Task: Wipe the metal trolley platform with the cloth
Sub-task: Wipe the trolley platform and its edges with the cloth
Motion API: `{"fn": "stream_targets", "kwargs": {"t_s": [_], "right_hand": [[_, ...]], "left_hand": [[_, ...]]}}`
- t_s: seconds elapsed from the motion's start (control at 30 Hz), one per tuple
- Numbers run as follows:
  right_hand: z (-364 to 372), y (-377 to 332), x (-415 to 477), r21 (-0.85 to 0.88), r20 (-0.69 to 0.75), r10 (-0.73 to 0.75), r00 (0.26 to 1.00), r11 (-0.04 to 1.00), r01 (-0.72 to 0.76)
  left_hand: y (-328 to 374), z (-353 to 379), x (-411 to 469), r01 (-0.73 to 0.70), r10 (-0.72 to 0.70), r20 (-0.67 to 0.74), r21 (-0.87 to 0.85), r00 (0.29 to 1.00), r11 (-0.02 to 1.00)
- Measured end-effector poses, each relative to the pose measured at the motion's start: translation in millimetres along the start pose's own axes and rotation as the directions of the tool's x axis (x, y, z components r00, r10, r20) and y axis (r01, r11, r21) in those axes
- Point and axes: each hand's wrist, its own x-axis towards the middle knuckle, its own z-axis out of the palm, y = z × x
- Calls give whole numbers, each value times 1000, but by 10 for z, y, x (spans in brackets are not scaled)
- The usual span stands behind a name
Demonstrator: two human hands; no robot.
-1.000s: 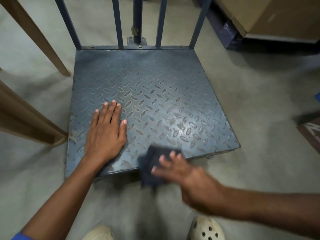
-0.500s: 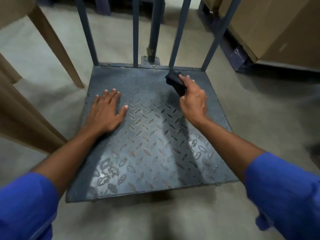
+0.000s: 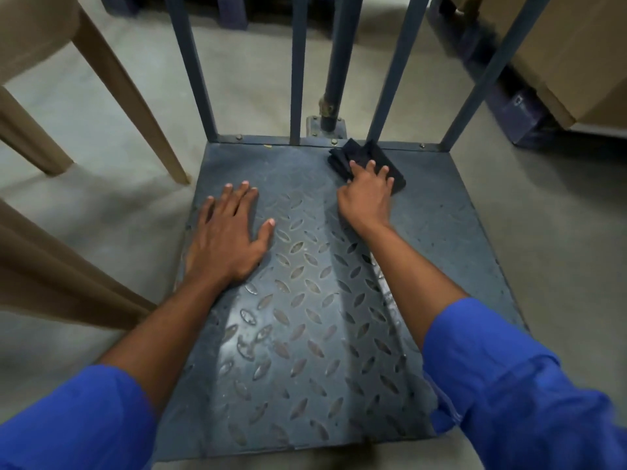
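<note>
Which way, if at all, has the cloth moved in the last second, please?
Yes: the cloth went from the platform's near edge to the upright bars.

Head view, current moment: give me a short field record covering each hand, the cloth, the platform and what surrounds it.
left hand: flat, fingers spread, palm resting on the platform's left side
right hand: fingers extended, pressing the cloth down
cloth: dark, folded, at the platform's far edge by the base of an upright bar
platform: blue-grey tread plate, sheen down the middle
surroundings: beige chair legs on the left, cardboard box far right, grey floor
</note>
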Motion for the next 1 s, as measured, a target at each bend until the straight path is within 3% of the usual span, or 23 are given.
{"fn": "stream_targets", "kwargs": {"t_s": [0.27, 0.33, 0.37, 0.43, 0.5, 0.53, 0.6, 0.67, 0.7, 0.8, 0.9, 1.0], "right_hand": [[-37, -198, -13, 135, 92, -234, 968, 966, 221], [-98, -147, -53, 259, 91, -336, 938, 917, 303], [-164, -108, -52, 350, 40, -339, 940, 886, 304], [-326, -26, -12, 450, -219, -217, 951, 843, 295], [-452, 88, 107, 388, -485, -98, 869, 866, 314], [-472, 139, 179, 343, -536, -64, 842, 895, 286], [-406, 185, 298, 290, -425, -19, 905, 944, 157], [-220, 167, 333, 182, -130, -8, 991, 983, 32], [-128, 123, 303, 112, -16, -13, 1000, 994, 15], [-15, -126, 121, 39, 101, -162, 982, 987, 159], [-80, -298, -148, 7, 179, -389, 904, 919, 394], [-150, -162, -394, 7, 235, -491, 839, 864, 504]], "left_hand": [[-5, 10, 3, 9, -9, 2, 9, 1000, 1000], [5, -2, -2, 10, -10, 4, 12, 1000, 1000], [8, -1, -6, 8, -8, 7, 16, 1000, 1000], [7, 9, -14, 7, -7, 9, 25, 1000, 1000], [3, 14, -10, 10, -10, 9, 31, 1000, 999], [4, 11, -11, 11, -11, 10, 33, 1000, 999], [12, -6, -14, 12, -12, 11, 37, 1000, 999], [25, -25, -14, 16, -16, 15, 38, 1000, 999], [27, -32, -15, 18, -18, 18, 38, 1000, 999], [26, -36, -13, 13, -14, 25, 32, 1000, 999], [18, -42, -4, 14, -15, 29, 23, 999, 1000], [1, -43, -4, 3, -3, 22, 4, 1000, 1000]]}}
